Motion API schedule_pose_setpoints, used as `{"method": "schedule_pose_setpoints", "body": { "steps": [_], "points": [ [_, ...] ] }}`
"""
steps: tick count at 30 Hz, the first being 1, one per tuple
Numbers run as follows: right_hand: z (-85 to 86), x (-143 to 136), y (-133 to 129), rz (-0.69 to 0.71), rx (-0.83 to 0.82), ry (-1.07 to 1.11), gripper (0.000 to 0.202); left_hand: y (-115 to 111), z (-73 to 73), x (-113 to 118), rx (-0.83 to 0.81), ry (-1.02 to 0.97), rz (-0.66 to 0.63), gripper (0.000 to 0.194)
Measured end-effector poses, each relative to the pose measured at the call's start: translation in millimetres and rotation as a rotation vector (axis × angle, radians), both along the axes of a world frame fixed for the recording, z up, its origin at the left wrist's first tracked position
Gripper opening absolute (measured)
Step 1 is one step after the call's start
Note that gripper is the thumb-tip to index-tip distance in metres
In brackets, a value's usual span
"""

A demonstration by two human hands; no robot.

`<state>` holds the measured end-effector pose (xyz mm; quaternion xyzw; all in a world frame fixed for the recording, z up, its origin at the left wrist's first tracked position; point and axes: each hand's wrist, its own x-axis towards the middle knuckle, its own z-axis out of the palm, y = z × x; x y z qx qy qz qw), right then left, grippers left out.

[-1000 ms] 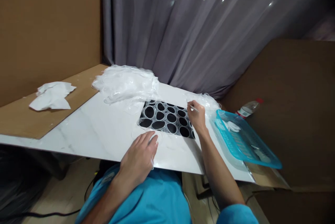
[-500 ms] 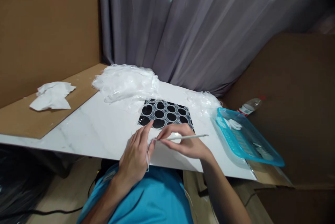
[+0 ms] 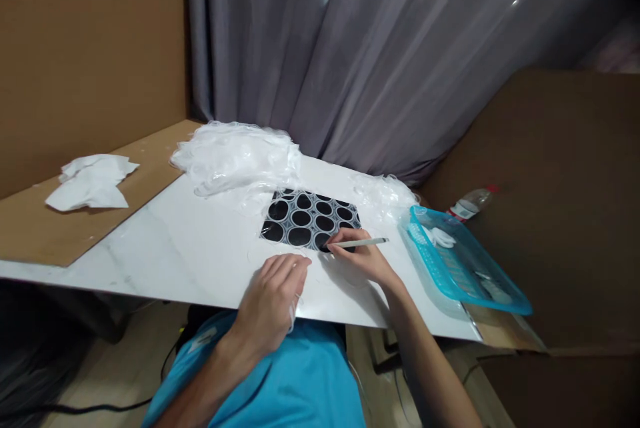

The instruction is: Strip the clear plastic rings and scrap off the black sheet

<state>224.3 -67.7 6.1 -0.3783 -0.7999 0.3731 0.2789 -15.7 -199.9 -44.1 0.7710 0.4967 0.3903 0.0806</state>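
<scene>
My left hand rests near the table's front edge, fingers curled together. A thin white looped cord hangs out beneath its palm; whatever else it holds is hidden under the fingers. With thumb and fingertips, my right hand pinches a slim, pale, pen-like stick, held slanting with its back end pointing right. The stick's front tip is at the near edge of a black sheet patterned with grey-ringed ovals. Whether the tip touches the sheet, I cannot tell.
Behind the sheet lies a large heap of white pieces with thin loops; a smaller white heap is to its right. A blue basket holds white items beside a plastic bottle. Crumpled white tissue lies on cardboard at left.
My right hand has moved away from my left, forward and right with the stick, to the black sheet's edge. My left hand has shifted slightly right and curled over.
</scene>
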Motion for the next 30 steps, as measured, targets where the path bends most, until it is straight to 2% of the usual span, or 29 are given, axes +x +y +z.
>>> {"method": "schedule_pose_setpoints", "body": {
  "steps": [4,9,17,25,30],
  "points": [
    [-23.3,4.8,4.4,-0.015,-0.025,0.046,0.016,5.5,-1.3,22.4,-0.004,0.196,-0.065,0.043],
    [-33.4,3.5,2.6,-0.029,-0.037,0.093,0.014,9.8,-8.3,32.7,-0.021,0.324,-0.053,0.044],
    [-31.0,1.3,1.1,0.003,0.011,0.061,0.017,10.6,-5.1,30.2,-0.056,0.299,-0.076,0.040],
    [-27.6,-0.4,-3.9,0.012,0.088,0.015,0.020,11.3,-9.6,30.8,-0.042,0.266,-0.081,0.042],
    [-30.1,-7.3,-11.7,-0.009,0.268,-0.121,0.010,11.8,-10.4,31.0,-0.053,0.254,-0.084,0.044]
  ]
}}
